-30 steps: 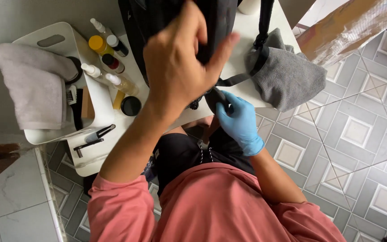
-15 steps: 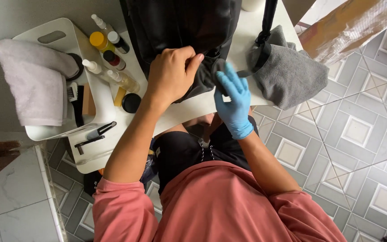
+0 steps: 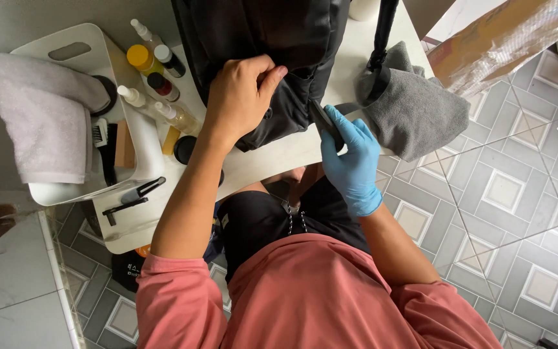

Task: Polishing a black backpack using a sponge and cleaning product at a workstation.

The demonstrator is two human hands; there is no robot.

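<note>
A black bag lies on the small white table in front of me. My bare left hand pinches a fold of the bag's black fabric near its lower edge. My right hand, in a blue glove, grips a thin dark tool and holds it against the bag's lower right side. A black strap runs from the bag over a grey cloth at the table's right edge.
A white tray at the left holds a folded pale towel and a brush. Several small bottles and a dark round lid stand beside it. Black tools lie near the table's front. Patterned floor tiles surround me.
My left hand came down from close to the camera onto the bag and took hold of its fabric. The gloved right hand shifted slightly right with its tool.
</note>
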